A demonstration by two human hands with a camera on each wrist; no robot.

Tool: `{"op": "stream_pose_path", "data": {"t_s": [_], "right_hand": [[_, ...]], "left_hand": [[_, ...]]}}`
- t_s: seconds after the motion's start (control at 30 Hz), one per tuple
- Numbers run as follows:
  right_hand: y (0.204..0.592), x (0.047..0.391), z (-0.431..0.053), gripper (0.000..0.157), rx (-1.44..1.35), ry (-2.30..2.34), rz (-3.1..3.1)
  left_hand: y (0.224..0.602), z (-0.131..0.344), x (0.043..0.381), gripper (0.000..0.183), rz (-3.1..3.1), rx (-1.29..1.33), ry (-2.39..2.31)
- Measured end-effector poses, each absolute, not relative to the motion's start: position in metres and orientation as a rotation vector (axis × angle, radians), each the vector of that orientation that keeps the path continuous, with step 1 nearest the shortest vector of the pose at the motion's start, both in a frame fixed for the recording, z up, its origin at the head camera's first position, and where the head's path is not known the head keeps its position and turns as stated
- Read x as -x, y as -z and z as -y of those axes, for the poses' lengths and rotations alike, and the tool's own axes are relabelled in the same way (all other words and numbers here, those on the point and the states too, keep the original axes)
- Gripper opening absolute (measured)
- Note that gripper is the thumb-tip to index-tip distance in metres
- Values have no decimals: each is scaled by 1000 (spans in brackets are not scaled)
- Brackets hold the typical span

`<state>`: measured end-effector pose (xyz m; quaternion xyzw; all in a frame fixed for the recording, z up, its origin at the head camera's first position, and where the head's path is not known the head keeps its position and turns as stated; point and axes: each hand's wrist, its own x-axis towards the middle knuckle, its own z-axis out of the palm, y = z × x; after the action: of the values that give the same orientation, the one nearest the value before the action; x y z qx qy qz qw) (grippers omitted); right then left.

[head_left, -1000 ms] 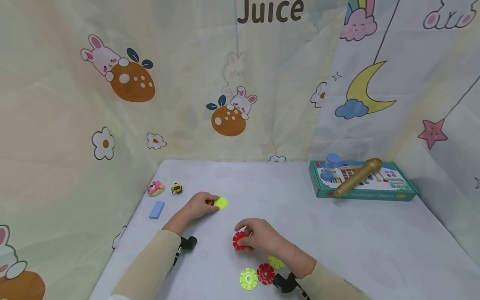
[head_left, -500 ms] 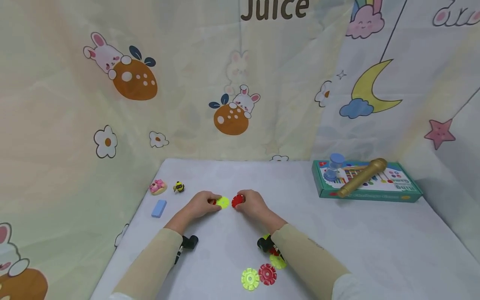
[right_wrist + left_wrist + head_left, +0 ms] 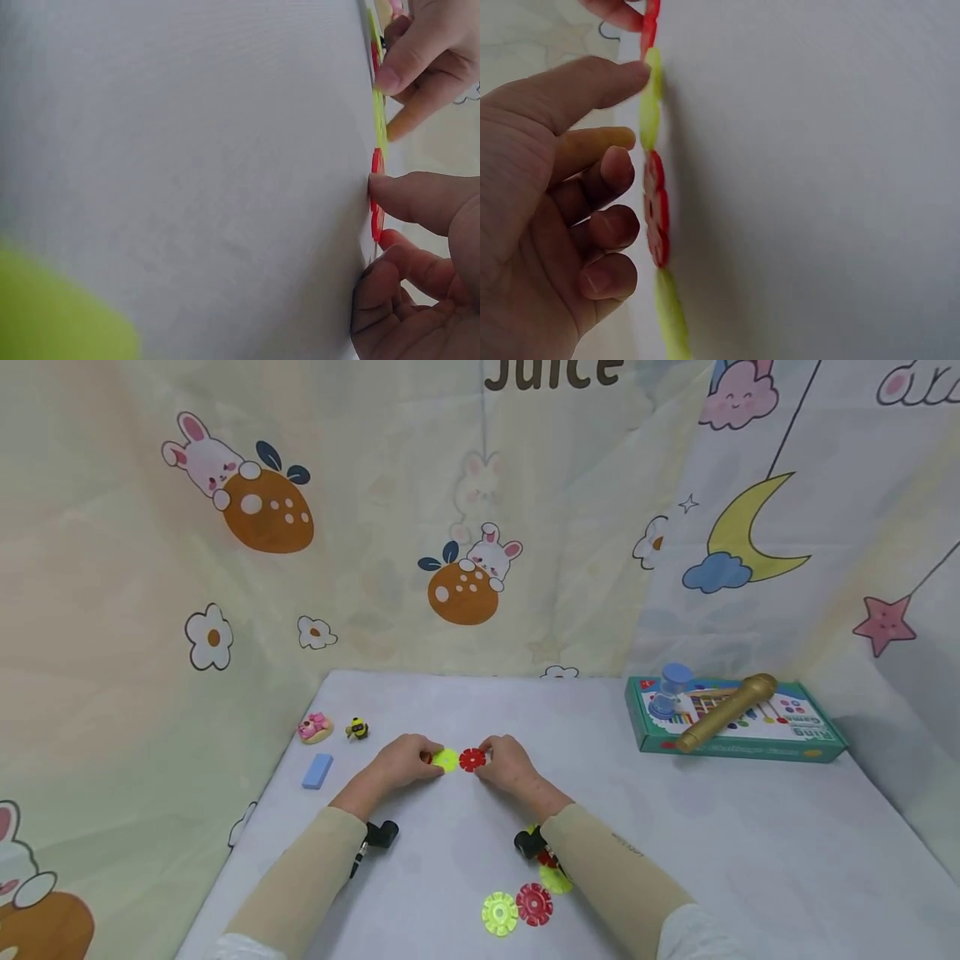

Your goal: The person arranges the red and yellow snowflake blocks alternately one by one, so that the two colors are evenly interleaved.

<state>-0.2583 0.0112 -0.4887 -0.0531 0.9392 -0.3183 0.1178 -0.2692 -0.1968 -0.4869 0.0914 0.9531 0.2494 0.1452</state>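
Observation:
On the white table, my left hand (image 3: 427, 759) pinches a yellow-green toothed disc (image 3: 446, 760). In the left wrist view that yellow-green disc (image 3: 650, 105) heads a flat row, followed by a red disc (image 3: 657, 217) and another yellow-green disc (image 3: 671, 315). My left thumb lies on its rim and the other fingers curl behind the row. My right hand (image 3: 489, 757) pinches a red toothed disc (image 3: 472, 760), and its edge meets the yellow-green one. In the right wrist view my thumb sits on this red disc (image 3: 376, 202), just below the yellow-green disc (image 3: 380, 124).
Three loose discs lie near the front: yellow-green (image 3: 499, 915), red (image 3: 534, 905) and yellow-green (image 3: 557, 882) by my right forearm. At the left are a blue block (image 3: 317, 771), a pink toy (image 3: 314, 727) and a bee toy (image 3: 357, 728). A green box (image 3: 780, 745) at the right carries a gold microphone (image 3: 723, 712).
My right hand lifted a red disc from the front middle and carried it back and left until it met the yellow-green disc. My left hand stayed almost still.

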Motion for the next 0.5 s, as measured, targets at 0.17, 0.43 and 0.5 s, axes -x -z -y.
{"op": "stream_pose_path", "data": {"t_s": [0.17, 0.43, 0.5], "right_hand": [[491, 261, -14, 39, 146, 955, -2734], [493, 263, -18, 35, 172, 992, -2710], [492, 263, -20, 36, 187, 1002, -2694]], "left_hand": [[483, 180, 272, 56, -2740, -390, -714], [497, 160, 275, 52, -2709, -444, -792], [498, 159, 274, 50, -2712, -417, -811]]}}
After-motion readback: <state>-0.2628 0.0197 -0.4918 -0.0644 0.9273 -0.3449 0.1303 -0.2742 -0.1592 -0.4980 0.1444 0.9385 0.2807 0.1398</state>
